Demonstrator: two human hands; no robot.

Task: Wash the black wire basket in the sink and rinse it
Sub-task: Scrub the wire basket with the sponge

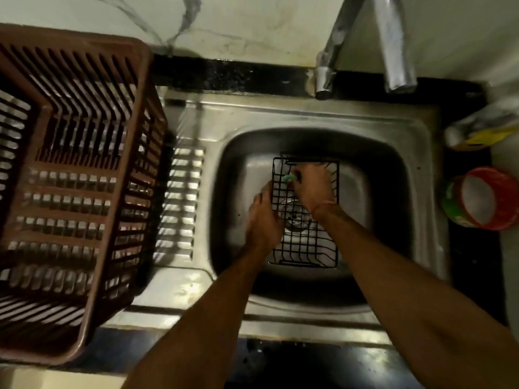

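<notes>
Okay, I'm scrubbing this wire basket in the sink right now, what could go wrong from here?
1. The left hand holds only one edge of the basket, so hard scrubbing could tip or slide it on the steel sink.
2. The right hand pinches a small green scrubber among thin wires; fingers could snag or scrape.
3. The basket sits over the drain, so a dropped scrubber could land on the drain.
</notes>
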